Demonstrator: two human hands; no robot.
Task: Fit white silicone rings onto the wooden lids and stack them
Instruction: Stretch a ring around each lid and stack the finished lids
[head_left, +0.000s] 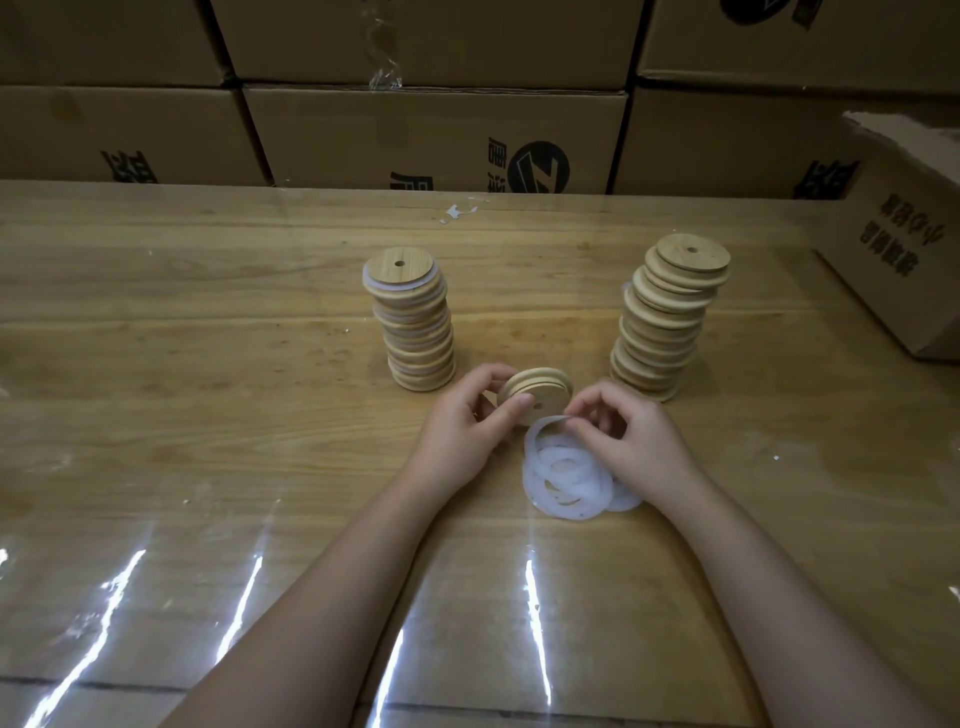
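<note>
My left hand (467, 421) grips a round wooden lid (540, 392) with a small hole, tilted on edge just above the table. My right hand (623, 431) pinches the top edge of a white silicone ring (540, 428) right beside the lid. Under it lies a loose pile of white rings (569, 483) on the table. A stack of lids with white rings fitted (413, 322) stands to the left behind my hands. A taller, leaning stack of bare wooden lids (670, 317) stands to the right.
The wooden table (208, 364) has a glossy clear cover. Cardboard boxes (431, 135) form a wall along its far edge, and one more box (904, 249) sits on the table at the right. A scrap of tape (457, 212) lies near the back.
</note>
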